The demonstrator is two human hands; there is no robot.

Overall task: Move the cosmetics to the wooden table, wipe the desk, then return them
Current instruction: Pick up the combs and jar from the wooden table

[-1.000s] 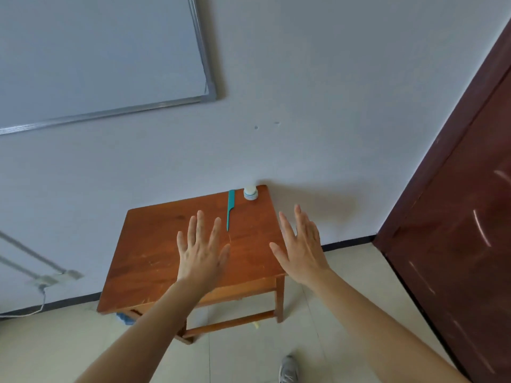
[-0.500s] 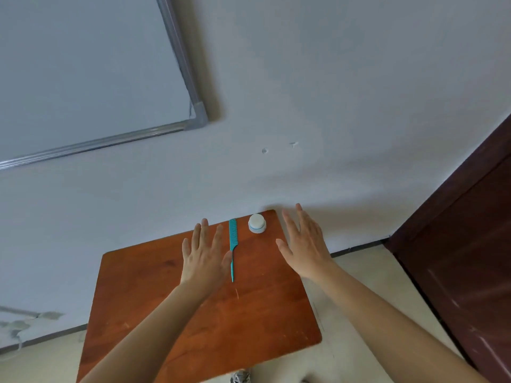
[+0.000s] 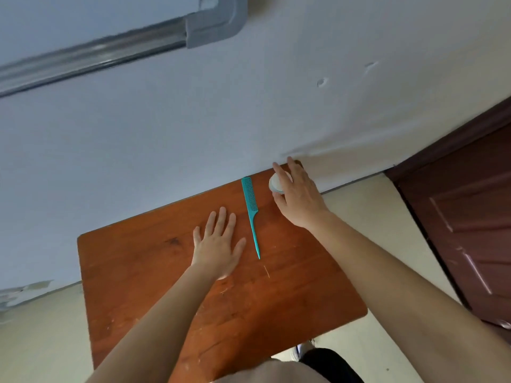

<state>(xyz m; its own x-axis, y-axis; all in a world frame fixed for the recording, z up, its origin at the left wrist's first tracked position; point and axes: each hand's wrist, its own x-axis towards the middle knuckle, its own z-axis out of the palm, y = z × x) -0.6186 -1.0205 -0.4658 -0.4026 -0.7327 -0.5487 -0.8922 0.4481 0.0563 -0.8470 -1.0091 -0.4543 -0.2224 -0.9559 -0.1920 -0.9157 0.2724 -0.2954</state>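
Right hand (image 3: 300, 196) grips the jar (image 3: 276, 186); comb (image 3: 250, 202) lies just beside left hand (image 3: 218, 246).

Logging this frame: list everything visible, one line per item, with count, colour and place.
wooden table: one, reddish-brown, against the wall, centre of view
comb: one, teal, long-tailed, lying on the table's far half, between the hands
small jar: one, white with a pale blue band, at the table's far right corner, partly covered by the right hand
whiteboard frame: one corner, grey, upper left on the wall
wall: pale grey-white, behind the table
door: one, dark brown, right edge
floor: cream, around the table
shoe: one, partly seen, light, bottom of view
left hand: fingers straight, over the table left of the comb
right hand: fingers and thumb curled round the small jar
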